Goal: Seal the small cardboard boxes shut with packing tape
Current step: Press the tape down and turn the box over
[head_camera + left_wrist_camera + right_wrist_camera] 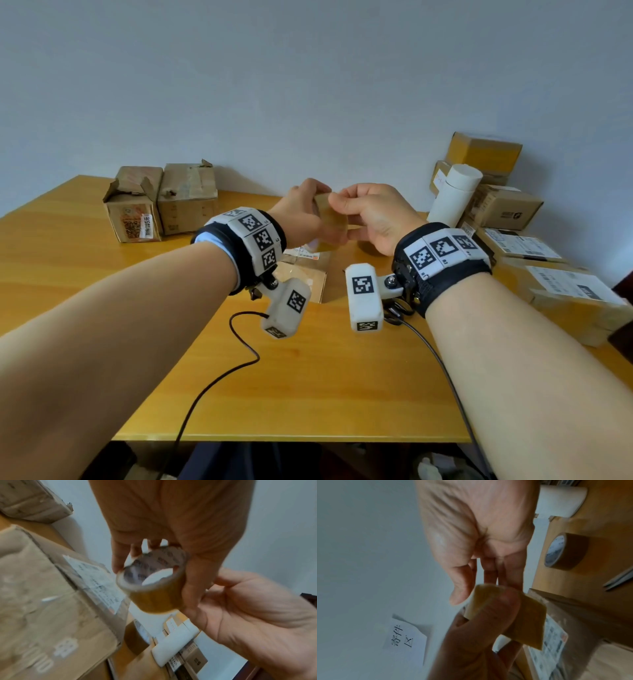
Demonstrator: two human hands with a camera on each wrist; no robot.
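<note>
Both hands hold a roll of brown packing tape (331, 216) in the air above the table. My left hand (308, 205) grips the roll (154, 588) with the thumb on its outer side and the fingers at its far rim. My right hand (347, 205) pinches the roll's edge (489, 599) between thumb and fingers. Whether a free end is lifted I cannot tell. A small cardboard box (303, 275) with a white label lies on the table (308, 394) just below the hands, its top mostly hidden by my wrists.
Two worn boxes (161, 202) stand at the back left. A pile of labelled boxes (513, 219) and a white cylinder (454, 195) fill the right side. A second brown tape roll (565, 551) and a grey tool (619, 580) lie on the table.
</note>
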